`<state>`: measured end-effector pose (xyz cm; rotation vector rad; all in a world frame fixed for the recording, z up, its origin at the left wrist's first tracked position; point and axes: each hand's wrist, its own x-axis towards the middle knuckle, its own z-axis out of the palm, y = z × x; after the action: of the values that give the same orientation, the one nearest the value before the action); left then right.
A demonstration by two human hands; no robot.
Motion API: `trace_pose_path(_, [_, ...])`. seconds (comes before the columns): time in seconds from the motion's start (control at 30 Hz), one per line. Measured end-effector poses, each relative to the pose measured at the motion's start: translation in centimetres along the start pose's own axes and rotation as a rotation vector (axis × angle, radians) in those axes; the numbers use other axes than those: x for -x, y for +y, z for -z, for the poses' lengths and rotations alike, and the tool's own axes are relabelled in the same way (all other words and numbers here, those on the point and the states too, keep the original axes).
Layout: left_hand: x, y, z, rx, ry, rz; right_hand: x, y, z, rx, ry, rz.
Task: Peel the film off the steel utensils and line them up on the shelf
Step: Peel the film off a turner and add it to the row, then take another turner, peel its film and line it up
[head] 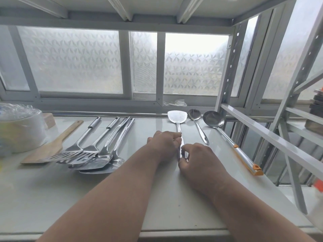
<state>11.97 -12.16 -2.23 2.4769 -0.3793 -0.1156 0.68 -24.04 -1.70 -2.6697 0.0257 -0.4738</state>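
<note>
A steel turner (pixel 176 117) lies on the white shelf (pixel 87 198), blade pointing to the window. My left hand (pixel 163 143) pinches its handle from the left, and my right hand (pixel 197 159) grips the handle's lower end. Whether film is on the handle I cannot tell. To its right lie a steel spoon (pixel 196 119) and a long ladle (pixel 214 119) with an orange-tipped handle, side by side. Left of my arms, a heap of several steel spatulas and spoons (pixel 97 151) lies with handles pointing away.
A wooden spatula (pixel 52 147) lies left of the heap, beside a stack of white plates in plastic wrap (pixel 19 130). The shelf's metal uprights and rail (pixel 272 135) rise at the right. A frosted window (pixel 73 62) stands behind.
</note>
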Motion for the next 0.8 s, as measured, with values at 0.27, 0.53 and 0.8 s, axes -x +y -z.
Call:
trace_pose_path(0.27, [0.0, 0.1, 0.1, 0.007, -0.012, -0.015, 0.0, 0.0, 0.0, 0.000, -0.013, -0.026])
trace_pose_path(0.53, [1.7, 0.7, 2.2, 0.061, 0.111, -0.154, 1.1, -1.2, 0.9, -0.048, 0.021, -0.046])
trace_pose_path(0.8, [8.5, -3.7, 12.8, -0.157, 0.197, -0.126, -0.9, -6.3, 0.7, -0.162, -0.073, 0.244])
